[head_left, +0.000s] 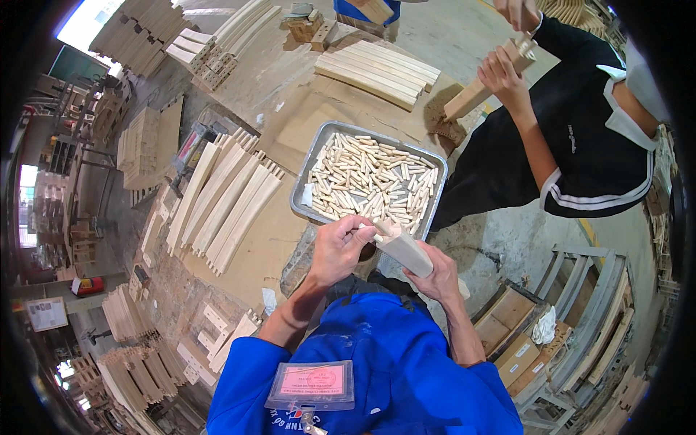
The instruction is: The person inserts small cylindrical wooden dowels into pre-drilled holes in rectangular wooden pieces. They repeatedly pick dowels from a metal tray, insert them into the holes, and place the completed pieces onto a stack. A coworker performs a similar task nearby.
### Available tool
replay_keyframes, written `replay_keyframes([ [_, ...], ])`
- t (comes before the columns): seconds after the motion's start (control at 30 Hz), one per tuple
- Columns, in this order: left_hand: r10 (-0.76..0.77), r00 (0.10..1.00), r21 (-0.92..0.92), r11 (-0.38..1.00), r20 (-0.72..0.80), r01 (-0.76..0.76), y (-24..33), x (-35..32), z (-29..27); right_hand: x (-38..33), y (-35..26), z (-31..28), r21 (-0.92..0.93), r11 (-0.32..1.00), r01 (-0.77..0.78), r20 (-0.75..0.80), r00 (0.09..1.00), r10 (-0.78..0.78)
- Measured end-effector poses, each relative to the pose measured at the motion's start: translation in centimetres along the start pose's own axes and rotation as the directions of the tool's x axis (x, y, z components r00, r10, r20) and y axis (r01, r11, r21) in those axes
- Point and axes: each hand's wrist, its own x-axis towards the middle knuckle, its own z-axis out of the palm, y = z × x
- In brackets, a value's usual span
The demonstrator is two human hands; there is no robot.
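The person in the blue top stands at the lower middle of the frame, holding a wooden block (pixel 404 250) just below the metal tray (pixel 317 148). The right hand (pixel 440 275) wraps the block's lower end from beneath, its fingers clenched around the wood, probably to keep the piece steady and its upper end face turned up toward the other hand. The block's long axis runs on a slant, from the lower right, where that hand grips it, up to the left, and its free end points toward the tray's near edge.

The left hand (pixel 339 250) sits at that free end, fingers pinched on a dowel (pixel 367 227) that meets the end face. I judge the dowel is held at its tip so it can stand in line with a hole there, though the hole itself is hidden by the fingers.

The tray lies in the middle of the frame on the cardboard-covered worktop (pixel 290 123), heaped with loose dowels (pixel 370 185), close enough that the left hand need only reach a little forward for one. Curved slats (pixel 225 203) lie in a fanned row to the tray's left, and a flat stack of boards (pixel 377 69) rests beyond it.

At the upper right a co-worker in black holds another block (pixel 475 90), its long axis also slanted, lower end on the worktop.
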Motion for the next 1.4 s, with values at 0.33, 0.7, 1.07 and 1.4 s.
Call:
replay_keyframes([
  [0.33,0.058,0.989,0.080,0.996,-0.135,-0.048,-0.9,0.1,-0.4,0.8,-1.2,1.2,-0.105,0.992,0.069,-0.107,0.991,-0.081],
  [0.7,0.003,0.986,-0.094,0.995,-0.164,-0.019,-1.6,-0.7,-5.4,4.2,-5.3,1.7,-0.091,0.982,0.168,0.022,0.986,-0.166],
  [1.07,0.842,0.379,0.797,-0.094,0.383,-0.597,2.4,1.5,-14.9,23.4,-23.6,6.3,0.804,0.084,-0.589,0.593,0.804,-0.042],
  [1.4,0.654,0.263,0.312,0.625,-0.709,-0.715,11.7,-8.2,-11.6,15.1,-19.4,5.3,0.510,0.639,-0.576,0.854,0.431,-0.292],
])
